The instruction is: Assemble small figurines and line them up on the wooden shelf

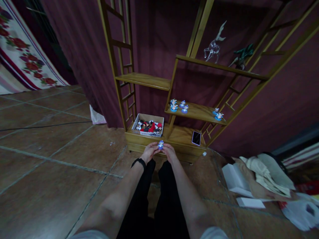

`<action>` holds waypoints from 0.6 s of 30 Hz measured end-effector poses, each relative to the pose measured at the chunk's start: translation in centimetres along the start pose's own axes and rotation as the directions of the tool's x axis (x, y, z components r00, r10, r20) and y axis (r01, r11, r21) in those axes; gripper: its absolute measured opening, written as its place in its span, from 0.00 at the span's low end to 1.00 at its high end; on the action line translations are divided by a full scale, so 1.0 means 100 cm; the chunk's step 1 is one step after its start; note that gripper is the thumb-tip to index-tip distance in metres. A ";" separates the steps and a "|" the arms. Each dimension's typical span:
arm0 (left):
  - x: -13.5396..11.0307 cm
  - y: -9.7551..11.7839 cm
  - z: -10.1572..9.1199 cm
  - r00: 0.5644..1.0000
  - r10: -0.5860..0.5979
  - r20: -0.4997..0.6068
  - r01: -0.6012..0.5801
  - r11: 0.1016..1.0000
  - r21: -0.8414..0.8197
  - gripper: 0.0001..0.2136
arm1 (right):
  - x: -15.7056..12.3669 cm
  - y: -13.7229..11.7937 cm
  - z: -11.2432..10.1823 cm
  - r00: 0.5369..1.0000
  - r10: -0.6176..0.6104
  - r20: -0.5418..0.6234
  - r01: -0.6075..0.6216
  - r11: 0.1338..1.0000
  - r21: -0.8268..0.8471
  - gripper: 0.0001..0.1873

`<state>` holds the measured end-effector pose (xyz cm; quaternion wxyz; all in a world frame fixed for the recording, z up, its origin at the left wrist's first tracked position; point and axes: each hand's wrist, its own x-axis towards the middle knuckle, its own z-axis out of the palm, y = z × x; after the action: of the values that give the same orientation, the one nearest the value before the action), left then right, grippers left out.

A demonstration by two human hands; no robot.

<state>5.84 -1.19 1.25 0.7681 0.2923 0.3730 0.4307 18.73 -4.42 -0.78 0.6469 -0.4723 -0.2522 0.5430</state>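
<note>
Between my two hands a small purple-and-white figurine (160, 144) stands upright, in front of the wooden shelf unit. My left hand (150, 151) closes on its left side with the fingertips. From the other side my right hand (169, 152) pinches it too. Just beyond, on the bottom shelf, a shallow cardboard box (136, 125) holds a jumble of red, black and white figurines (151, 126). On the middle shelf similar figurines stand in small groups: blue ones (173, 106) at the left, purple ones (184, 109) beside them, and two more (218, 115) at the right end.
A phone (196, 138) lies on the bottom shelf's right side. Higher up stand a clear glass deer (212, 49) and a dark green ornament (243, 56). White boxes (235, 177), cloth (264, 172) and a plastic bag (301, 210) lie on the floor at right. A cable (45, 126) crosses the tiles at left.
</note>
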 end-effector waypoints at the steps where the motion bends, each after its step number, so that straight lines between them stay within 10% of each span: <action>1: 0.000 0.000 0.000 1.000 0.001 -0.012 -0.001 1.000 -0.005 0.09 | 0.001 0.001 -0.001 1.000 0.000 0.003 0.000 1.000 0.002 0.15; 18: 0.004 -0.005 -0.004 0.999 0.029 -0.034 -0.029 0.999 0.016 0.18 | 0.006 0.005 -0.006 1.000 0.027 0.004 -0.027 0.999 -0.033 0.14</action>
<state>5.89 -1.02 0.52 0.7530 0.2961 0.3852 0.4438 19.15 -4.04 -1.59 0.6310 -0.4850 -0.2563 0.5486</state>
